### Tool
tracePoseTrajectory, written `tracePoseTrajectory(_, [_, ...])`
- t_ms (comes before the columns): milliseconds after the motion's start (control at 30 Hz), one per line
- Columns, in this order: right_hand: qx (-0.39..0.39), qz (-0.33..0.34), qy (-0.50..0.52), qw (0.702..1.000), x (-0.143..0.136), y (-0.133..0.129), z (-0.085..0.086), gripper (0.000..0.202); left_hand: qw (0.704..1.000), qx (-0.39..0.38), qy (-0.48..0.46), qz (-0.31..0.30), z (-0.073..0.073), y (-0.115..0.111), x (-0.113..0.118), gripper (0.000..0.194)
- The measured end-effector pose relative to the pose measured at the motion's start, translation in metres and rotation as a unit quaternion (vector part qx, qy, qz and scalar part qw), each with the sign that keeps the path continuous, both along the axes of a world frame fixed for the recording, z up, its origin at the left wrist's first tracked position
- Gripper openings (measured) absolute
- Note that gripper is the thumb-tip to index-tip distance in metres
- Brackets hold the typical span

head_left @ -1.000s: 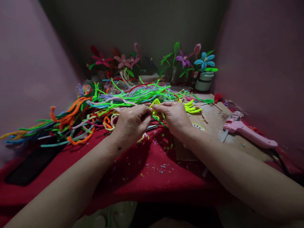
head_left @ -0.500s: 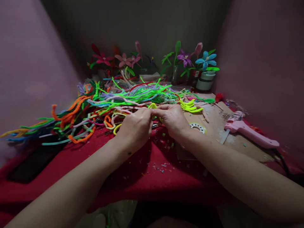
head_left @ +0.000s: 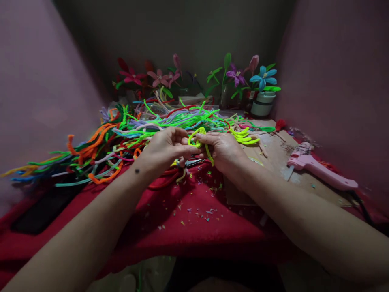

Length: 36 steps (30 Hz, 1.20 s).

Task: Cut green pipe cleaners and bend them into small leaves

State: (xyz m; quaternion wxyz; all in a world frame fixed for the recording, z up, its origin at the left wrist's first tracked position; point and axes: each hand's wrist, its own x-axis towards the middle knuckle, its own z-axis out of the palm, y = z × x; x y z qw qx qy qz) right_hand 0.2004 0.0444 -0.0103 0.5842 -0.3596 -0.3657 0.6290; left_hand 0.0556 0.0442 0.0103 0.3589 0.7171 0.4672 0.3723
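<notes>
Between my hands is a yellow pipe cleaner (head_left: pixel 200 130), bent into a loop with one end hanging down. My right hand (head_left: pixel 226 152) pinches it from the right, thumb and finger on the loop's side. From the left, my left hand (head_left: pixel 170 146) holds the loop's lower left edge between thumb and fingers. Scissors (head_left: pixel 194 162) lie on the red cloth (head_left: pixel 188 231) just below my hands. More yellow bent pieces (head_left: pixel 246 137) rest beyond my right hand.
A heap of coloured pipe cleaners (head_left: pixel 182 119) spreads behind and left. Pipe-cleaner flowers (head_left: pixel 263 78) stand at the back. A pink glue gun (head_left: pixel 325 170) lies on cardboard (head_left: pixel 273 162) at right. A dark phone (head_left: pixel 42 211) lies at left.
My left hand has turned and opened out somewhat, shifting left. The yellow loop, mostly hidden by my fingers before, now shows between my hands, and the scissors show more.
</notes>
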Motion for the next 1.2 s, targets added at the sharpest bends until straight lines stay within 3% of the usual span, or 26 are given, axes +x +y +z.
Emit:
tracePoseTrajectory(100, [0.020, 0.007, -0.003, 1.000, 0.001, 0.001, 0.000, 0.010, 0.986, -0.137, -0.079, -0.059, 0.002, 0.006, -0.004, 0.020])
tracePoseTrajectory(200, [0.024, 0.030, -0.011, 0.999, 0.001, 0.000, -0.002, 0.010, 0.985, -0.113, -0.119, -0.044, -0.001, 0.004, -0.001, 0.019])
tracePoseTrajectory(267, [0.025, 0.038, -0.009, 0.999, 0.001, -0.001, -0.003, 0.011, 0.995, -0.053, -0.079, -0.015, -0.004, 0.000, 0.003, 0.021])
tracePoseTrajectory(333, [0.022, 0.045, -0.003, 0.999, -0.001, -0.002, -0.003, 0.010, 0.997, 0.072, -0.003, 0.030, -0.008, -0.004, 0.008, 0.021])
tracePoseTrajectory(433, [0.018, 0.060, -0.001, 0.998, -0.002, -0.002, -0.004, 0.015, 0.946, 0.303, 0.098, 0.068, -0.013, -0.008, 0.010, 0.018])
tracePoseTrajectory(467, [0.018, 0.062, -0.002, 0.998, -0.002, -0.003, -0.004, 0.017, 0.928, 0.350, 0.113, 0.064, -0.014, -0.008, 0.009, 0.017])
tracePoseTrajectory(533, [0.021, 0.063, -0.003, 0.998, -0.001, -0.003, -0.004, 0.017, 0.920, 0.371, 0.118, 0.034, -0.014, -0.007, 0.007, 0.015])
tracePoseTrajectory(633, [0.021, 0.068, -0.015, 0.997, 0.000, -0.003, -0.002, 0.011, 0.939, 0.319, 0.129, -0.015, -0.012, -0.005, 0.004, 0.012])
tracePoseTrajectory(767, [0.029, 0.056, -0.016, 0.998, 0.003, -0.001, -0.001, 0.011, 0.945, 0.284, 0.161, -0.013, -0.011, -0.002, 0.004, 0.015])
tracePoseTrajectory(900, [0.037, 0.035, -0.007, 0.999, 0.004, 0.001, -0.001, 0.018, 0.986, 0.119, 0.090, -0.072, -0.011, -0.003, 0.005, 0.018])
tracePoseTrajectory(1033, [-0.013, 0.036, 0.012, 0.999, 0.004, 0.003, -0.001, 0.012, 0.991, 0.005, 0.072, -0.112, -0.009, -0.007, 0.006, 0.037])
tracePoseTrajectory(1200, [-0.053, 0.035, 0.027, 0.998, 0.007, 0.006, 0.000, 0.009, 0.983, -0.114, 0.015, -0.141, 0.001, -0.009, 0.005, 0.044])
